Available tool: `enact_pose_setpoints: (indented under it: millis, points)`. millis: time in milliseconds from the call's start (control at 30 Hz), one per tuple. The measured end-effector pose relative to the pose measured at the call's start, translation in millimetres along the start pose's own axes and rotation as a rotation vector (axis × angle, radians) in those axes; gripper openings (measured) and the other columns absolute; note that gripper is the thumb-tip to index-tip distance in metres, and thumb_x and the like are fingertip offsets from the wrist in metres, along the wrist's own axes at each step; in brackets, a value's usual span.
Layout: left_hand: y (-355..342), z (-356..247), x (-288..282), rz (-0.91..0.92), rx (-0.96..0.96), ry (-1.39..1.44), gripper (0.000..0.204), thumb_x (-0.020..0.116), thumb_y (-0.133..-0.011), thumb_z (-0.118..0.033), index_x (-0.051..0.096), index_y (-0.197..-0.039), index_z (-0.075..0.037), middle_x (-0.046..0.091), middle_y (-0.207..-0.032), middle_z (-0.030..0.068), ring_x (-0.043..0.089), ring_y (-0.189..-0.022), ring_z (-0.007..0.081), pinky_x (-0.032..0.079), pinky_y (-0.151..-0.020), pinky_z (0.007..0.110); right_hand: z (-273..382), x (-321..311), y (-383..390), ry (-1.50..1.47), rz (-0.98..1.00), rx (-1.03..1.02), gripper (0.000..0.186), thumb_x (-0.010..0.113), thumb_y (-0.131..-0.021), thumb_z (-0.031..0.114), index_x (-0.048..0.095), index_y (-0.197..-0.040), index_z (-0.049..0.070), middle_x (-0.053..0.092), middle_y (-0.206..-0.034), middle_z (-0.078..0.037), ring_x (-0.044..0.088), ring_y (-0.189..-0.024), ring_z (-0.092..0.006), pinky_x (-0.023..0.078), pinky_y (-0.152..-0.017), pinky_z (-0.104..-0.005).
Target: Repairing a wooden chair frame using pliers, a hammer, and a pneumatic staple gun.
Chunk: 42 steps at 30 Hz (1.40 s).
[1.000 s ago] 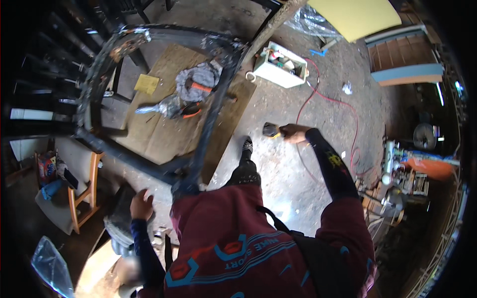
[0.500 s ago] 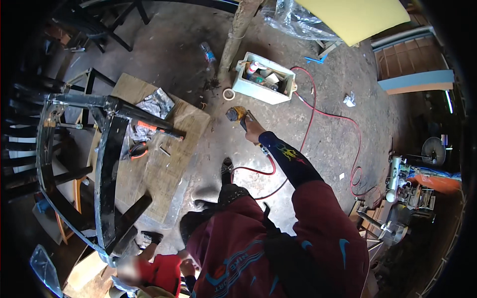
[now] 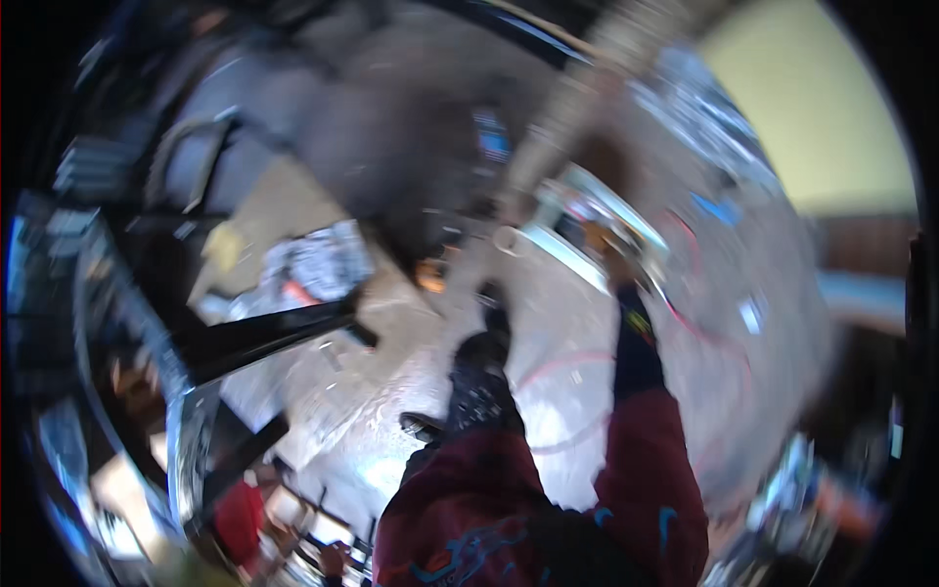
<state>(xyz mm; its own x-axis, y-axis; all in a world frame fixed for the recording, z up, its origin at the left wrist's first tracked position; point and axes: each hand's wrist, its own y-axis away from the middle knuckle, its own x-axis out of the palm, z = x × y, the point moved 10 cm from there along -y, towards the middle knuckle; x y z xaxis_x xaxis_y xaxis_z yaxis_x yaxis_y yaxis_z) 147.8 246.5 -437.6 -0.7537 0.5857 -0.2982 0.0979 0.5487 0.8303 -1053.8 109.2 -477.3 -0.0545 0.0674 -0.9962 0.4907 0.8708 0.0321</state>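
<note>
My right hand [image 3: 618, 266] reaches out over the near right side of a pale green-white box [image 3: 577, 262], its fingers smeared by motion. A yellow-brown shape [image 3: 597, 236] at the fingertips appears to be the yellow-headed air tool, and my hand seems closed on it. Loose items inside the box blur together; one looks red and white. Close to my wrist, a red hose [image 3: 709, 338] trails off to the right. My left hand is out of sight.
A wooden board [image 3: 391, 264] on the left holds crumpled silvery sheeting [image 3: 328, 259]. Across it lies a leg of a black chair frame [image 3: 264, 338]. A post [image 3: 562, 127] rises beyond the box. At lower left is a person in red [image 3: 240, 519].
The view has swung, so the scene sits shifted and blurred. My right hand has brought the air tool from open floor to the box.
</note>
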Motion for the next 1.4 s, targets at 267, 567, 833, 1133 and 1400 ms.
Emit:
enact_pose_setpoints:
  millis: [267, 567, 833, 1133, 1400]
  points:
    - [171.6, -132.2, 93.4, -0.086, -0.44, -0.038, 0.022, 0.065, -0.095, -0.016, 0.07, -0.114, -0.003, 0.075, -0.105, 0.0094, 0.076, -0.088, 0.0199, 0.063, -0.071, 0.038, 91.3, 78.8, -39.5, -0.058, 0.632, 0.184, 0.046, 0.058, -0.097, 0.026, 0.057, -0.142, 0.015, 0.064, -0.13, -0.027, 0.066, -0.116, -0.0406, 0.052, -0.098, -0.0526]
    - [158.6, -233.7, 48.2, -0.47, -0.284, -0.585, 0.017, 0.068, -0.093, -0.027, 0.073, -0.093, -0.01, 0.074, -0.101, 0.0099, 0.072, -0.089, 0.0317, 0.059, -0.076, 0.045, 383.0, -6.7, 25.3, -0.508, 0.736, -0.501, 0.021, 0.066, -0.081, 0.02, 0.071, -0.093, 0.003, 0.072, -0.097, -0.024, 0.069, -0.097, -0.0425, 0.056, -0.085, -0.0488]
    - [298.2, -359.8, -149.5, -1.74, 0.069, 0.093, 0.021, 0.07, -0.093, -0.021, 0.074, -0.105, -0.004, 0.074, -0.087, 0.0128, 0.072, -0.08, 0.0242, 0.056, -0.075, 0.036, 671.0, -317.2, -23.1, -1.272, 0.642, -0.79, 0.033, 0.066, -0.099, 0.021, 0.068, -0.124, -0.002, 0.074, -0.111, -0.024, 0.074, -0.104, -0.0336, 0.057, -0.086, -0.0383]
    - [164.8, -441.3, -330.0, -0.902, 0.263, 0.666, 0.055, 0.066, -0.1, -0.039, 0.057, -0.142, -0.005, 0.069, -0.121, 0.0088, 0.068, -0.103, 0.0175, 0.055, -0.085, 0.033, 845.9, -524.9, -47.3, -1.392, 1.018, -0.591, 0.086, 0.062, -0.098, 0.057, 0.034, -0.159, 0.004, 0.052, -0.148, -0.013, 0.065, -0.116, -0.0229, 0.057, -0.084, -0.0377]
    - [88.4, -473.5, -340.3, -0.481, 0.381, 0.863, 0.059, 0.072, -0.095, -0.029, 0.051, -0.144, -0.004, 0.065, -0.124, 0.0124, 0.069, -0.098, 0.0232, 0.058, -0.082, 0.037, 885.6, -495.6, -23.1, -1.361, 1.066, -0.415, 0.041, 0.078, -0.087, 0.029, 0.062, -0.121, 0.011, 0.063, -0.098, -0.002, 0.062, -0.08, -0.011, 0.053, -0.051, -0.0287]
